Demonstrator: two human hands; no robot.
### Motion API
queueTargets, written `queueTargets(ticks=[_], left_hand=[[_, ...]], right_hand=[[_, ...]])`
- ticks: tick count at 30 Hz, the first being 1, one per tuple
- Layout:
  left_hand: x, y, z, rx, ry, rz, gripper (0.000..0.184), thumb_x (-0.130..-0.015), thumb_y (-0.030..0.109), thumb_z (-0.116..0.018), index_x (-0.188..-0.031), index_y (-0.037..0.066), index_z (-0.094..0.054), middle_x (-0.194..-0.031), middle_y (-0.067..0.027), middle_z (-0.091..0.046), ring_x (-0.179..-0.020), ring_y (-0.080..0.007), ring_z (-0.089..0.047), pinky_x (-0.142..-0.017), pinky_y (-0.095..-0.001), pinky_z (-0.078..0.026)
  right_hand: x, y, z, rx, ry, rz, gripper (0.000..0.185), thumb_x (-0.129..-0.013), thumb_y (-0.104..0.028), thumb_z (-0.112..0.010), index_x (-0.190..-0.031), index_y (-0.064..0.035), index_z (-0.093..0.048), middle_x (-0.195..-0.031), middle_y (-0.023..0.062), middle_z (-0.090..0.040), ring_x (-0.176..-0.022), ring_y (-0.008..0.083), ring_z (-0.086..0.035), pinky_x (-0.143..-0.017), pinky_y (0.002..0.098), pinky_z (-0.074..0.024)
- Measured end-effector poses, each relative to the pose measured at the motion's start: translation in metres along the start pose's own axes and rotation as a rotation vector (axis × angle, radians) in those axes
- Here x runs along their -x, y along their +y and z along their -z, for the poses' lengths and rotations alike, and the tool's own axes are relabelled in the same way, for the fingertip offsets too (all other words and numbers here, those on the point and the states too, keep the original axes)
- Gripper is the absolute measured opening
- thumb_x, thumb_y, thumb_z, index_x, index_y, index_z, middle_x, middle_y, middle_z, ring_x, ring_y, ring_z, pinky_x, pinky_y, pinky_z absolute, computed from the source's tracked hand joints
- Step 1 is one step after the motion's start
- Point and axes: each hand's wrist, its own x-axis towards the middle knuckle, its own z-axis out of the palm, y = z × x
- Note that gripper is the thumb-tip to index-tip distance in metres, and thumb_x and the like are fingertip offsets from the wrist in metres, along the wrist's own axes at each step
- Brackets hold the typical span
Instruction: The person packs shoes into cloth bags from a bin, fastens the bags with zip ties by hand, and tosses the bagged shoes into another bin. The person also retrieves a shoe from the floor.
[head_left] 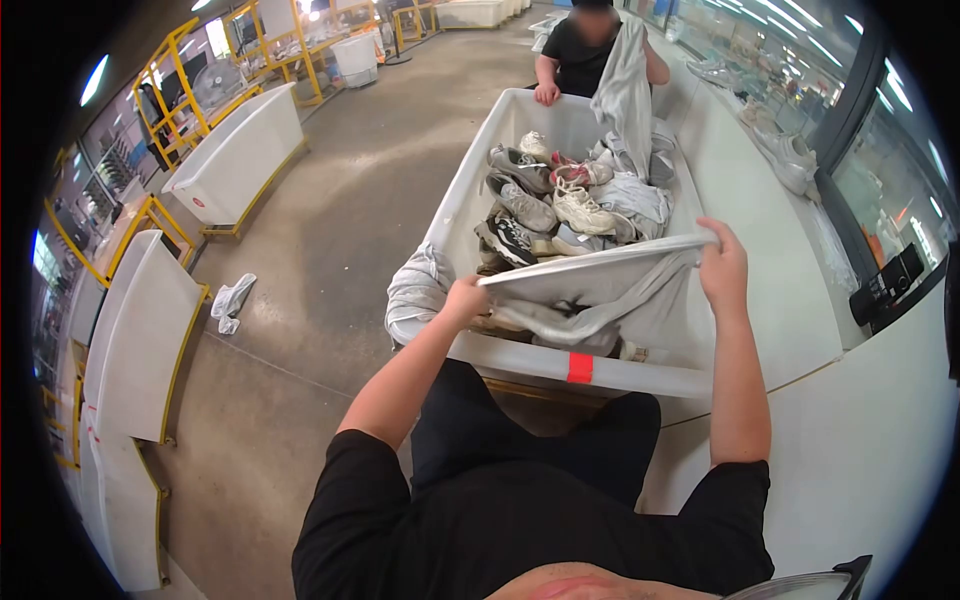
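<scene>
My left hand point(466, 299) is closed on one end of a light grey cloth point(600, 272), and my right hand point(722, 262) grips the opposite end. Between them the cloth's upper edge is pulled fairly straight, while its lower part sags in folds. Beneath and beyond it stands a long white bin point(462, 196) holding several used shoes, among them a black-and-white sneaker point(507, 240) and a cream sneaker point(583, 208). Another grey cloth point(420, 284) is draped over the bin's near left corner. The cloth hides part of the near end of the bin.
Across the bin, a person point(578, 60) in black holds up a grey cloth point(626, 95). White counters with shoes point(790, 160) run along the windows at right. More white bins point(235, 165) line the left side. A white cloth point(232, 302) lies on the floor.
</scene>
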Motion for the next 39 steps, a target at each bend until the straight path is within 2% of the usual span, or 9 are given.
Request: queueTargets(ticks=[5,9,11,15,19,22,27,30,39], left_hand=[[-0.004,0.020,-0.001,0.872,-0.010,0.364,0.038,-0.104,0.031,-0.047,-0.125,0.004,-0.064,-0.118,-0.0112,-0.069,-0.100,-0.0268,-0.067,-0.084,-0.0447,-0.056],[0.001,0.075,0.023,1.034,-0.079,0.276,0.034,-0.101,0.026,-0.056,-0.128,0.007,-0.061,-0.113,-0.0106,-0.069,-0.095,-0.0233,-0.067,-0.085,-0.0380,-0.056],[0.009,0.096,0.052,0.467,-0.181,-0.106,0.031,-0.095,0.015,-0.061,-0.125,0.007,-0.064,-0.108,-0.0077,-0.069,-0.092,-0.0187,-0.066,-0.083,-0.0367,-0.055],[0.020,0.113,0.097,-0.317,-0.198,-0.318,0.036,-0.088,0.008,-0.058,-0.123,0.005,-0.065,-0.100,-0.0075,-0.070,-0.088,-0.0185,-0.064,-0.078,-0.0333,-0.053],[0.017,0.106,0.111,-0.401,0.117,-0.309,0.038,-0.088,0.010,-0.055,-0.124,0.004,-0.065,-0.091,-0.0088,-0.069,-0.080,-0.0167,-0.064,-0.070,-0.0324,-0.054],[0.020,0.102,0.109,-0.246,0.102,-0.177,0.035,-0.091,0.009,-0.054,-0.124,0.006,-0.066,-0.089,-0.0073,-0.067,-0.078,-0.0150,-0.063,-0.065,-0.0313,-0.054],[0.054,0.123,0.088,-0.009,-0.108,0.199,0.034,-0.096,0.008,-0.049,-0.126,0.007,-0.066,-0.089,-0.0065,-0.065,-0.072,-0.0141,-0.061,-0.057,-0.0310,-0.053],[0.043,0.112,0.092,0.172,-0.142,0.153,0.034,-0.097,0.007,-0.049,-0.126,0.007,-0.066,-0.088,-0.0053,-0.065,-0.071,-0.0133,-0.060,-0.058,-0.0302,-0.052],[0.036,0.121,0.099,0.333,-0.097,-0.019,0.030,-0.098,0.009,-0.053,-0.124,0.005,-0.068,-0.088,-0.0011,-0.064,-0.074,-0.0096,-0.057,-0.063,-0.0271,-0.052]], right_hand=[[-0.005,0.011,0.013,0.175,0.047,0.107,0.031,-0.095,-0.006,-0.049,-0.121,-0.0029,-0.067,-0.090,0.0104,-0.067,-0.079,0.0171,-0.063,-0.076,0.0317,-0.0512],[-0.017,0.076,0.027,0.485,0.300,0.607,0.025,-0.098,-0.011,-0.053,-0.118,-0.0045,-0.068,-0.075,0.0101,-0.064,-0.071,0.0192,-0.064,-0.067,0.0332,-0.0503],[-0.014,0.115,0.041,0.504,0.156,0.320,0.025,-0.099,-0.013,-0.054,-0.118,-0.0037,-0.066,-0.083,0.0140,-0.067,-0.074,0.0254,-0.066,-0.071,0.0366,-0.0520],[0.026,0.121,0.041,0.378,-0.187,0.035,0.025,-0.097,-0.016,-0.056,-0.118,-0.0028,-0.063,-0.090,0.0176,-0.068,-0.074,0.0324,-0.066,-0.072,0.0396,-0.0527],[0.061,0.106,0.029,0.213,-0.505,-0.198,0.025,-0.096,-0.017,-0.058,-0.117,-0.0028,-0.061,-0.089,0.0183,-0.068,-0.074,0.0342,-0.066,-0.072,0.0403,-0.0531],[0.071,0.111,0.027,0.457,-0.611,0.091,0.028,-0.097,-0.015,-0.053,-0.121,-0.0010,-0.061,-0.087,0.0157,-0.068,-0.077,0.0273,-0.067,-0.068,0.0407,-0.0533],[0.051,0.129,0.042,0.943,-0.501,0.175,0.034,-0.096,-0.012,-0.050,-0.127,-0.0008,-0.060,-0.076,0.0128,-0.068,-0.067,0.0216,-0.067,-0.058,0.0361,-0.0534],[0.040,0.073,0.052,0.306,-0.589,-0.557,0.040,-0.096,-0.010,-0.045,-0.133,0.0002,-0.059,-0.069,0.0124,-0.066,-0.062,0.0179,-0.066,-0.055,0.0323,-0.0536],[0.008,0.044,0.073,-0.048,-0.282,-0.415,0.042,-0.098,-0.011,-0.043,-0.135,0.0018,-0.057,-0.080,0.0154,-0.069,-0.063,0.0182,-0.067,-0.056,0.0300,-0.0554]])
